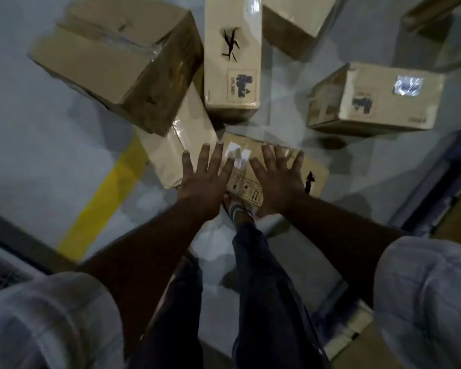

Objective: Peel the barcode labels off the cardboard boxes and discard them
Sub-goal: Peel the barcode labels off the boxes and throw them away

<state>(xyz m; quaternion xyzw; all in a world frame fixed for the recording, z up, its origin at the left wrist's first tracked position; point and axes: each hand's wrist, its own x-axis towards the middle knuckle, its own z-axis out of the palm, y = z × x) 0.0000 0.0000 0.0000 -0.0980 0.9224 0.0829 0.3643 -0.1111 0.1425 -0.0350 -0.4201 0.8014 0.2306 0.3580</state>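
Several cardboard boxes lie on the grey floor. The nearest box (314, 169) lies flat just beyond my feet, with a white label (237, 153) near its far left corner. My left hand (205, 179) and my right hand (280, 179) hover over this box, fingers spread, holding nothing. The label shows between the two hands, close to my left fingertips. A box at the right (383, 102) carries a shiny white label (407, 85) on its top face. A tall pale box (232, 57) stands behind the near one.
A large brown box (112, 62) sits at the back left, leaning over a flat pale box (181, 145). A yellow floor line (99, 203) runs at the left. My foot in a sandal (237, 211) touches the near box. Dark metal framing (437, 187) borders the right.
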